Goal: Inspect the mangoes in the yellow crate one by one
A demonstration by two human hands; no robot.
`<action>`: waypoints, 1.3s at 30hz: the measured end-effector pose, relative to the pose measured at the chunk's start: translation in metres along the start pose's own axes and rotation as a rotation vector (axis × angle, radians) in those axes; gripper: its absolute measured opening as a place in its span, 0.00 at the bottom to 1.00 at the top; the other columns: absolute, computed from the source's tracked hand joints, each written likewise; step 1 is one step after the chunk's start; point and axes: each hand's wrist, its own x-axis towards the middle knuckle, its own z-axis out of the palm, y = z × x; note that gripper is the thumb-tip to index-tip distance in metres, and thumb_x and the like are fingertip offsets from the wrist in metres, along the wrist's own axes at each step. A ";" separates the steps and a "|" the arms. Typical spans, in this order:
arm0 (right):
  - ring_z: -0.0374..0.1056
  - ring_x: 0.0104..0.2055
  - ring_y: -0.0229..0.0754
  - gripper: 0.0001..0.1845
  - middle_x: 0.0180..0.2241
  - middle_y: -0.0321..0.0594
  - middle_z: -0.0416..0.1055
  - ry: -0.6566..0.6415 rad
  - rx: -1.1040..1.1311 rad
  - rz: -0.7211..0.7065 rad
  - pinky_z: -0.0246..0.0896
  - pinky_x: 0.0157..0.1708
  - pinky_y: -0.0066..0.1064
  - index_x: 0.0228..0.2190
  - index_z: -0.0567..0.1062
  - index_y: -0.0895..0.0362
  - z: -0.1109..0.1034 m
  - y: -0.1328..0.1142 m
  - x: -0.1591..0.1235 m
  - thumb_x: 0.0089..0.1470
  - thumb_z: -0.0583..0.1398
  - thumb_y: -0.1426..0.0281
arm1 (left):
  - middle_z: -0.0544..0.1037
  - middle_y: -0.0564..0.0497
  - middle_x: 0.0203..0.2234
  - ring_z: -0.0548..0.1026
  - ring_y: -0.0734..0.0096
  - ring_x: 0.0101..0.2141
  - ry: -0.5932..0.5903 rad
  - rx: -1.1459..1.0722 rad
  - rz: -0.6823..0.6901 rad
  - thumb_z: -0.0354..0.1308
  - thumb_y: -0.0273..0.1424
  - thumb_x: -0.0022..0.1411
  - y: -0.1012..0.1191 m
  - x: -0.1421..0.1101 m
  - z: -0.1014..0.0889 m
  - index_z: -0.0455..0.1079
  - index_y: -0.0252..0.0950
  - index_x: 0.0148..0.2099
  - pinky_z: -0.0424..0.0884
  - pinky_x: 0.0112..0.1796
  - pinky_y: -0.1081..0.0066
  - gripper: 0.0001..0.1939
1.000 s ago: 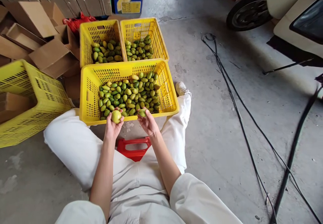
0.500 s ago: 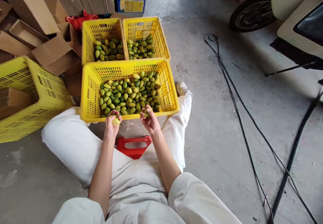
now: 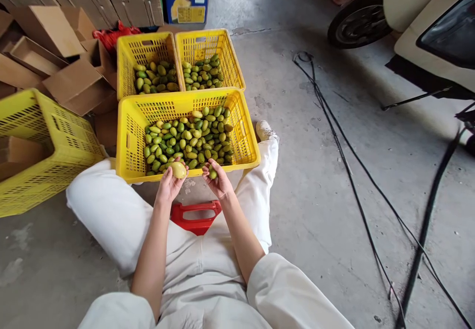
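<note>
Over the near rim of the large yellow crate [image 3: 188, 98], my left hand [image 3: 169, 186] is closed around a pale yellow oval fruit [image 3: 178, 170], its rounded face turned up. A hand's width to the right, my right hand [image 3: 218, 183] grips a smaller dark green fruit [image 3: 213, 172] between thumb and fingers, partly covered by them. Many more oval green and yellow fruits [image 3: 189, 136], resembling small mangoes, lie heaped in the crate. Both hands are apart from each other.
Two smaller yellow crates [image 3: 178, 62] of similar fruit stand behind the large one. At left are a tilted yellow crate [image 3: 70, 136] and cardboard boxes [image 3: 74, 81]. A red plastic piece [image 3: 196, 227] sits between my legs. Black cables [image 3: 343, 151] cross the floor near a vehicle [image 3: 441, 27].
My left hand has moved right and slightly up, turning its fruit so a smoother pale side shows. My right hand has shifted slightly and turned its fruit. The view has shifted a little.
</note>
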 end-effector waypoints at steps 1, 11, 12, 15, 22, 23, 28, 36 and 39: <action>0.67 0.28 0.29 0.10 0.28 0.31 0.71 0.000 0.034 0.010 0.67 0.26 0.16 0.32 0.72 0.55 -0.001 0.000 0.001 0.48 0.65 0.78 | 0.76 0.45 0.40 0.76 0.68 0.42 -0.008 -0.004 0.005 0.68 0.32 0.55 -0.002 0.001 -0.001 0.74 0.33 0.47 0.73 0.46 0.69 0.17; 0.55 0.19 0.28 0.05 0.21 0.30 0.64 -0.117 0.118 0.050 0.50 0.12 0.13 0.32 0.71 0.57 0.000 -0.002 -0.001 0.57 0.61 0.67 | 0.75 0.50 0.35 0.73 0.81 0.30 0.103 -0.085 0.022 0.65 0.21 0.52 -0.003 0.006 -0.005 0.69 0.35 0.33 0.69 0.28 0.83 0.09; 0.59 0.21 0.29 0.07 0.23 0.31 0.66 -0.130 0.112 0.033 0.55 0.15 0.15 0.34 0.72 0.57 0.002 -0.002 -0.002 0.57 0.60 0.65 | 0.74 0.52 0.31 0.71 0.82 0.27 0.110 -0.083 0.035 0.65 0.20 0.51 -0.002 0.007 -0.005 0.68 0.35 0.33 0.67 0.26 0.84 0.10; 0.70 0.33 0.35 0.12 0.33 0.38 0.74 -0.164 0.065 0.004 0.70 0.28 0.23 0.40 0.74 0.57 0.007 -0.003 -0.008 0.52 0.61 0.67 | 0.68 0.57 0.23 0.66 0.85 0.20 0.104 -0.069 0.065 0.68 0.23 0.51 -0.001 0.008 -0.005 0.66 0.35 0.32 0.62 0.20 0.85 0.12; 0.72 0.36 0.33 0.22 0.36 0.34 0.74 -0.174 -0.078 -0.043 0.72 0.36 0.24 0.44 0.74 0.54 0.007 0.004 -0.009 0.44 0.67 0.75 | 0.66 0.54 0.19 0.60 0.82 0.13 0.096 0.019 0.044 0.55 0.45 0.65 0.006 0.010 -0.011 0.66 0.35 0.29 0.47 0.11 0.82 0.20; 0.69 0.32 0.31 0.20 0.34 0.33 0.73 -0.181 -0.067 -0.033 0.70 0.31 0.21 0.42 0.74 0.54 0.006 0.004 -0.009 0.44 0.67 0.75 | 0.65 0.54 0.18 0.59 0.81 0.13 0.096 0.028 0.047 0.53 0.45 0.66 0.007 0.010 -0.011 0.66 0.35 0.28 0.47 0.11 0.81 0.21; 0.66 0.29 0.30 0.09 0.31 0.33 0.70 -0.201 0.009 0.020 0.65 0.23 0.17 0.35 0.72 0.55 0.005 0.001 -0.009 0.49 0.65 0.71 | 0.75 0.46 0.28 0.75 0.70 0.27 0.050 -0.033 0.106 0.53 0.37 0.63 0.006 0.005 -0.006 0.72 0.33 0.33 0.71 0.23 0.74 0.13; 0.73 0.41 0.39 0.20 0.37 0.36 0.74 -0.171 -0.072 -0.050 0.74 0.41 0.32 0.43 0.73 0.54 0.004 0.003 -0.006 0.46 0.67 0.71 | 0.73 0.48 0.32 0.71 0.76 0.29 -0.006 -0.172 0.092 0.60 0.41 0.63 0.005 -0.002 -0.006 0.69 0.36 0.38 0.72 0.25 0.81 0.13; 0.69 0.31 0.31 0.19 0.31 0.31 0.71 -0.201 -0.030 -0.038 0.71 0.34 0.24 0.39 0.73 0.54 0.003 0.004 -0.006 0.43 0.70 0.71 | 0.66 0.53 0.28 0.67 0.80 0.26 -0.099 -0.226 0.089 0.66 0.39 0.59 0.006 -0.004 -0.007 0.65 0.38 0.36 0.66 0.20 0.87 0.14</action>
